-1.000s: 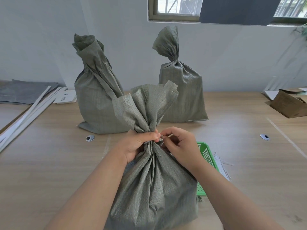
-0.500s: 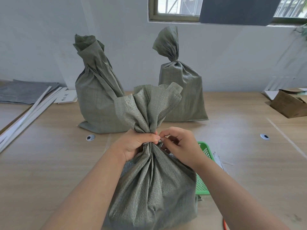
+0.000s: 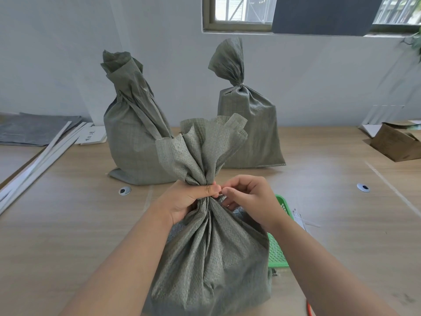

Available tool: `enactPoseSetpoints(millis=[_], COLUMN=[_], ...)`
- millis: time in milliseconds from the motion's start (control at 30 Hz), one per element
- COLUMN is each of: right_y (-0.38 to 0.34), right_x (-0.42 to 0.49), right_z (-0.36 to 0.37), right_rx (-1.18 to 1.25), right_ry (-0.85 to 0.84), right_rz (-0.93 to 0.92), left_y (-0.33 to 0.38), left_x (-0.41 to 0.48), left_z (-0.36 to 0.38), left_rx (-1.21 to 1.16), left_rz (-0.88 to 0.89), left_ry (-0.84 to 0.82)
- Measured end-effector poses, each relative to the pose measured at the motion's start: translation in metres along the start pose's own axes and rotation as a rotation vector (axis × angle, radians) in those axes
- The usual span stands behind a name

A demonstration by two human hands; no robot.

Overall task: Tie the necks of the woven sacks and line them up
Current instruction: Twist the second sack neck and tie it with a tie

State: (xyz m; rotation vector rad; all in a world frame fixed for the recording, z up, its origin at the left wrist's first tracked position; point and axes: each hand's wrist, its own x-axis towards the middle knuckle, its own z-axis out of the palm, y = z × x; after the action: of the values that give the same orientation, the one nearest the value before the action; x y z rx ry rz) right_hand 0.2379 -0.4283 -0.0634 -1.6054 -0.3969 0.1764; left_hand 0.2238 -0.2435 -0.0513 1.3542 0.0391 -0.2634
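Note:
A grey-green woven sack stands on the wooden table right in front of me, its top gathered into a neck with the mouth flaring above. My left hand grips that neck from the left. My right hand is at the neck's right side, fingers curled and pinching at it; what it pinches is hidden. Two more sacks stand at the back: the left sack with a loosely bunched neck, the right sack cinched at its neck.
A green plastic basket sits behind the near sack to the right, with white ties beside it. Long white strips and grey sheets lie at far left. A brown cardboard box sits at far right.
The sack's flared mouth has shifted slightly to the right and spread wider. Both hands stay at the neck, fingers working in small moves.

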Motion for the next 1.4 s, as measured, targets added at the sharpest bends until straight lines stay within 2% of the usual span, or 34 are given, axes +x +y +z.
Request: enactPoseSetpoints(millis=[133, 267, 400, 767, 1233, 1333, 1400], right_y=[-0.003, -0.005, -0.008, -0.006, -0.016, -0.013, -0.013], right_x=[0.002, 0.002, 0.0, -0.002, -0.006, -0.002, 0.0], right_z=[-0.001, -0.001, 0.002, 0.008, -0.003, -0.006, -0.005], right_rx=[-0.071, -0.361, -0.484, -0.42, -0.376, -0.467, -0.617], right_ry=[-0.034, -0.103, -0.067, 0.032, 0.069, 0.095, 0.03], right_rz=[0.048, -0.013, -0.022, 0.05, 0.183, 0.113, 0.018], left_y=[-0.002, -0.004, -0.009, -0.007, -0.003, -0.006, -0.006], left_x=[-0.001, 0.003, 0.006, 0.011, 0.014, 0.013, 0.013], left_z=[0.003, 0.0, -0.005, -0.011, -0.016, -0.016, -0.015], left_rx=[-0.059, -0.127, -0.094, 0.133, 0.187, 0.169, 0.158], left_rz=[0.015, -0.026, -0.041, -0.03, -0.025, -0.024, -0.022], left_ry=[0.019, 0.019, -0.031, -0.105, -0.113, -0.124, -0.127])
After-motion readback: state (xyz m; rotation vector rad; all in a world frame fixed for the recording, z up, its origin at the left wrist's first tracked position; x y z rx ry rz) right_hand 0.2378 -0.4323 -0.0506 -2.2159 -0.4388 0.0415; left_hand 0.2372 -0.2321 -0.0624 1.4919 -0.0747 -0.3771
